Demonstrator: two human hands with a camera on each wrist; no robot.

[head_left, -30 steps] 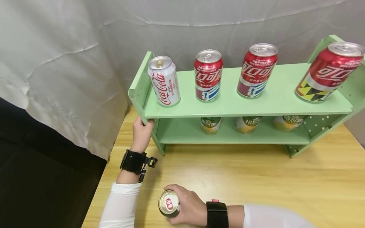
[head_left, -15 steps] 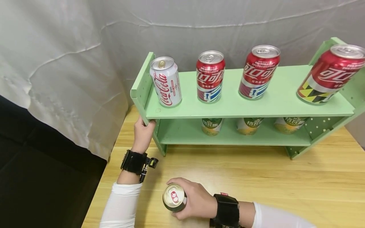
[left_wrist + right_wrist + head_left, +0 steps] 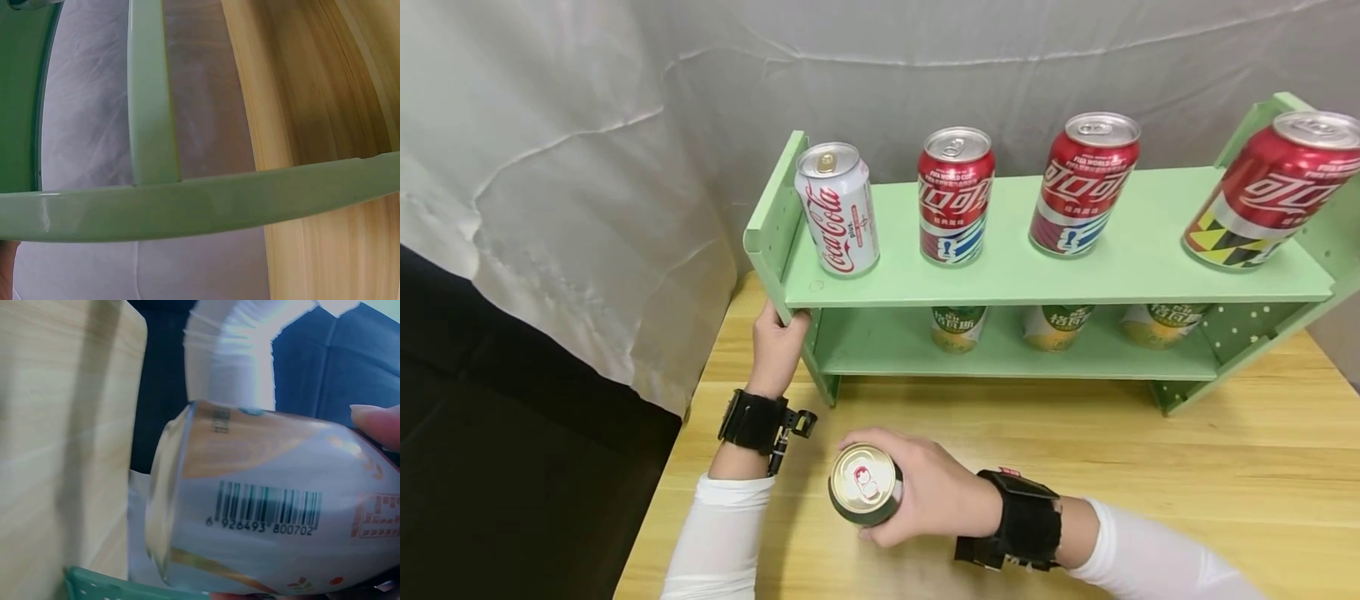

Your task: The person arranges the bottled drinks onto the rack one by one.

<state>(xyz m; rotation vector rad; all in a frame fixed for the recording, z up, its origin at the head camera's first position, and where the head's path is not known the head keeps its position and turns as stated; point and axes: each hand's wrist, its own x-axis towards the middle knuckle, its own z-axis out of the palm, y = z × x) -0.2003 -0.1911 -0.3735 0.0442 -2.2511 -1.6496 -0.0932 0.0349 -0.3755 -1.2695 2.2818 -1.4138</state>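
Note:
In the head view my right hand point(image 3: 936, 492) grips a drink can point(image 3: 865, 482) with a gold lid and red tab, above the wooden table. The right wrist view shows the can's point(image 3: 269, 512) pale side with a barcode and orange bands, and a fingertip at its edge. My left hand point(image 3: 777, 346) holds the left side panel of a green two-tier shelf point(image 3: 1000, 287), just below the upper board; some of its fingers are hidden by the panel. In the left wrist view the shelf's green side panel point(image 3: 206, 209) crosses the picture.
On the upper board stand a white Coca-Cola can point(image 3: 838, 212) and three red cola cans, one a red can point(image 3: 955, 196) near the middle. Three green-and-yellow cans, including a left one point(image 3: 957, 329), stand on the lower board. A grey cloth point(image 3: 685, 167) hangs behind.
My right hand has carried the can away from the front edge, towards the shelf and slightly right. The left hand keeps its hold on the shelf.

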